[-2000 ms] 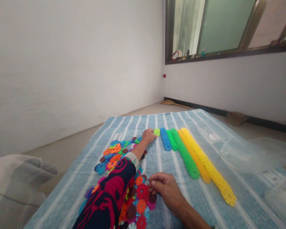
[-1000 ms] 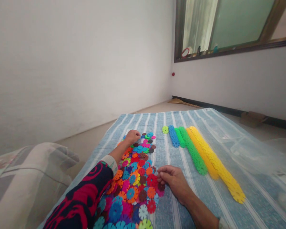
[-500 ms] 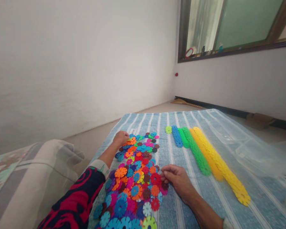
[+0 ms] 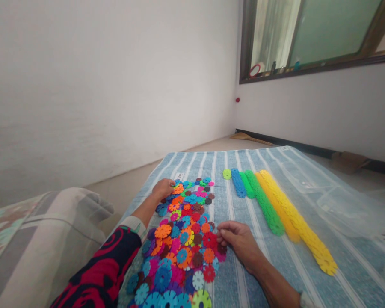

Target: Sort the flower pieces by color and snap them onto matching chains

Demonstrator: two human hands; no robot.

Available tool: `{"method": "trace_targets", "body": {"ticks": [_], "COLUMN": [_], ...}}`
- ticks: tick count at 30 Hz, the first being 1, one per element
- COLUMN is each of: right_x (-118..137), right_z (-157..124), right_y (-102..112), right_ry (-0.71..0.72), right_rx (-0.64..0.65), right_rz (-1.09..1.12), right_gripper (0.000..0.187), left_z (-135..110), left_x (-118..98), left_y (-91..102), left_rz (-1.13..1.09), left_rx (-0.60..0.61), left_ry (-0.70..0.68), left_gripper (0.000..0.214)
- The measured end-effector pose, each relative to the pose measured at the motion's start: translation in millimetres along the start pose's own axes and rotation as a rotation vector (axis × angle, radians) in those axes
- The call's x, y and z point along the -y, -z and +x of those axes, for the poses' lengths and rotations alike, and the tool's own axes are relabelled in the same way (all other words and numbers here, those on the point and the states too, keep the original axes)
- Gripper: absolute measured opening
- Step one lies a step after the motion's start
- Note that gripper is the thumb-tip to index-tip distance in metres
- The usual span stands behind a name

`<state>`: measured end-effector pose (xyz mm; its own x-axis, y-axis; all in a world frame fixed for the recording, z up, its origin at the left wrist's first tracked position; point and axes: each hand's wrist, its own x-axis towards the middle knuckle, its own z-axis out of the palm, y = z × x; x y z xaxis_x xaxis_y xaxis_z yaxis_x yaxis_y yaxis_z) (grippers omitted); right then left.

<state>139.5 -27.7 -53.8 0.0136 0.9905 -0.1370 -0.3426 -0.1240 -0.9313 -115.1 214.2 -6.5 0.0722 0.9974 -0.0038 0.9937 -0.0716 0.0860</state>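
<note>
Many notched plastic discs in mixed colours form a long, overlapping pile (image 4: 182,239) on a blue striped cloth (image 4: 244,265). At the pile's far left edge, my left hand (image 4: 163,189) touches discs with its fingers bent together; its fingertips are partly hidden. My right hand (image 4: 235,239) rests at the pile's right edge, thumb and fingers pinched beside red and dark red discs. Whether a disc sits in either pinch cannot be made out. To the right lie sorted overlapping rows: yellow discs (image 4: 295,214), green discs (image 4: 265,205) and blue discs (image 4: 238,184), with a lime disc (image 4: 226,174) beside them.
Clear plastic containers (image 4: 343,209) stand at the cloth's right side. A grey striped fabric-covered seat (image 4: 60,231) is at the left. A broom (image 4: 250,138) lies on the floor beyond the table, near the wall, with a cardboard piece (image 4: 349,162) farther right.
My left hand has shifted slightly down and right against the pile's edge. The right hand and the sorted rows look the same.
</note>
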Motion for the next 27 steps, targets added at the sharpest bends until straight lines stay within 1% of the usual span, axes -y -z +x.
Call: {"method": "trace_targets", "body": {"ticks": [3,9,13,17,20,24,27], "right_x": [0,-2,-3,-3,-3,-3,-2], "right_z": [0,1,3,3,3,3,3], "right_y": [0,0,0,0,-1,-1,0], "right_ry": [0.006,0.011,0.018,0.008,0.013,0.016,0.01], "right_rx": [0.0,-0.009,0.007,0.014,0.004,0.004,0.008], "right_rz": [0.0,-0.002,0.005,0.016,0.025,0.027,0.028], "right_gripper": [0.028,0.03,0.026,0.024,0.025,0.025,0.024], "left_z": [-2,-8,-16,-21,-20,-16,-15], "left_x": [-1,-6,-12,-17,-20,-24,-26], "left_y": [-1.5,0.1,2.2,-0.7,-4.6,-7.5,-7.7], "left_rz": [0.02,0.053,0.107,0.158,0.172,0.162,0.132], "left_rx": [-0.009,-0.041,-0.052,-0.057,-0.063,-0.059,-0.04], "left_ry": [-0.038,-0.056,-0.093,-0.1,-0.082,-0.061,-0.065], "left_gripper": [0.037,0.032,0.024,0.027,0.028,0.03,0.027]}}
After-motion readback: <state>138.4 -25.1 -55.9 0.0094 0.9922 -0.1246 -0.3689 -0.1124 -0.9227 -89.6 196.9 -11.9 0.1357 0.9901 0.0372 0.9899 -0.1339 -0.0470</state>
